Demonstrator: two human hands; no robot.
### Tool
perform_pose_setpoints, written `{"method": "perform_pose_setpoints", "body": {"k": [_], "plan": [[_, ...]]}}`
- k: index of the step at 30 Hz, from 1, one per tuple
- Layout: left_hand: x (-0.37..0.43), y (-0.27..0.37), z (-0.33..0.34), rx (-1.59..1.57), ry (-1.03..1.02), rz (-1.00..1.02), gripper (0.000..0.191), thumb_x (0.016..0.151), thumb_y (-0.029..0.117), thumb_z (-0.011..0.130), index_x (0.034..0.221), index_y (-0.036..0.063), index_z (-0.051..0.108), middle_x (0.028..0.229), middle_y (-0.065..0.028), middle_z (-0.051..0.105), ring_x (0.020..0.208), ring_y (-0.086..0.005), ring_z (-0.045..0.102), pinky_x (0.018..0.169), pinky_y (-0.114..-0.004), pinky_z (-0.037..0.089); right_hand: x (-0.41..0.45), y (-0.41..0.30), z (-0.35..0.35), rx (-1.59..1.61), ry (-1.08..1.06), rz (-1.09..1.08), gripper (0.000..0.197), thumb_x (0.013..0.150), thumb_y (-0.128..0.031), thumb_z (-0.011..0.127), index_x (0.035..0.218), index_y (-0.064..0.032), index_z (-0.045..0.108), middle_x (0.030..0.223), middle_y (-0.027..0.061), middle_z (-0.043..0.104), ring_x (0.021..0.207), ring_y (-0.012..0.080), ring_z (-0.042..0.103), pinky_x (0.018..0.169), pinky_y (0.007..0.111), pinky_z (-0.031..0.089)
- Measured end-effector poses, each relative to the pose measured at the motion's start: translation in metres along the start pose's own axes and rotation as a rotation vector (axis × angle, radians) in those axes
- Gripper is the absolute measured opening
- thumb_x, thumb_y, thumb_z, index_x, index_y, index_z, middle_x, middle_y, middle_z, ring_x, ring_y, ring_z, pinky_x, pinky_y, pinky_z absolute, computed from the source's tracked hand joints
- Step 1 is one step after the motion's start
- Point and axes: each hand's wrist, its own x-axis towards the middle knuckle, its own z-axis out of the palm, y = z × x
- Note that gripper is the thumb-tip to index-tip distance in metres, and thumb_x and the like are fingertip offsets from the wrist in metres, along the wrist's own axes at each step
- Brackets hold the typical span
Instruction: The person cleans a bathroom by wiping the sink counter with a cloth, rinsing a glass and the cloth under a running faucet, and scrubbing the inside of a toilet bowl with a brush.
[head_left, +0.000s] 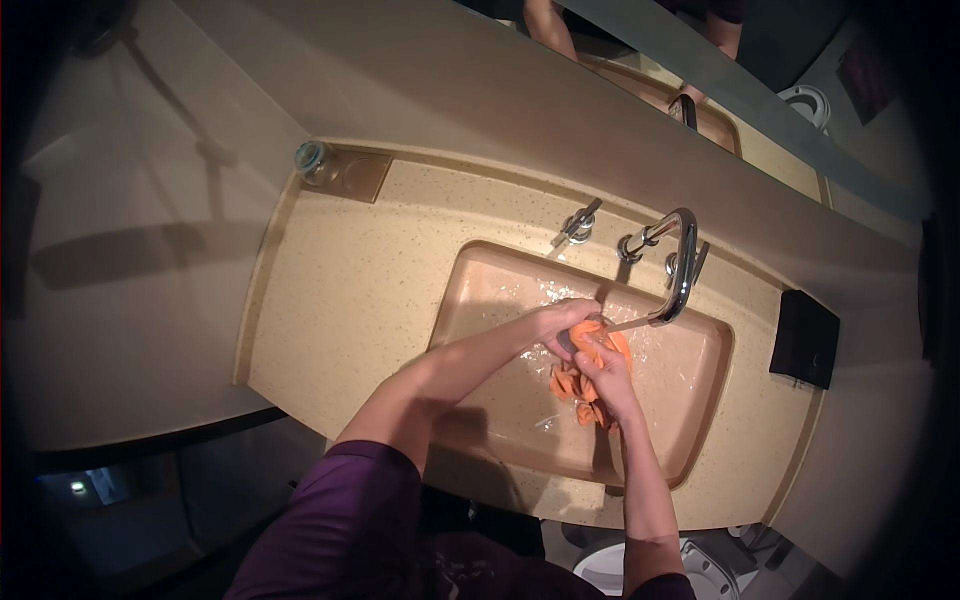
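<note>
Both of my hands are together over the sink basin (667, 420), beneath the chrome faucet (684, 262). An orange cloth (589, 337) is bunched in my right hand (611, 375), its loose folds hanging below the fingers. My left hand (564, 321) is curled around a small object with a grey part (567, 341). The cloth presses against that object and covers most of it, so its kind cannot be told. A stream of water (630, 325) runs from the spout onto the cloth and hands. Wet glints show on the basin floor.
Chrome tap handles (579, 225) flank the spout. A glass jar (313, 161) stands on a brown tray (367, 176) at the speckled counter's (337, 285) back left. At the right is a black box (805, 339). A mirror (637, 67) spans the back; a toilet (600, 566) is below.
</note>
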Motion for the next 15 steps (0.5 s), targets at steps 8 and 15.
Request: {"method": "perform_pose_setpoints", "body": {"k": [8,15], "plan": [[0.029,-0.018,-0.007,0.410,0.307,0.679,0.044,0.103,0.044,0.053,0.124,0.0058,0.062,0.097,-0.0117,0.065,0.083,-0.0200,0.069,0.056,-0.032,0.055,0.013,-0.001,0.011,0.487,0.137,0.070,0.028,0.103,-0.018,0.064,0.124,-0.0010,0.062,0.114,0.0091,0.069,0.100,0.0176,0.066,0.092,0.032,0.054],[0.001,-0.013,0.005,0.071,-0.013,0.279,0.052,0.106,0.045,0.050,0.130,0.0000,0.059,0.106,-0.0133,0.068,0.104,-0.0190,0.066,0.081,-0.030,0.055,0.005,-0.006,-0.009,0.958,0.127,0.167,0.026,0.103,-0.014,0.063,0.125,-0.0017,0.062,0.115,0.0104,0.070,0.110,0.0189,0.064,0.095,0.036,0.054]]}}
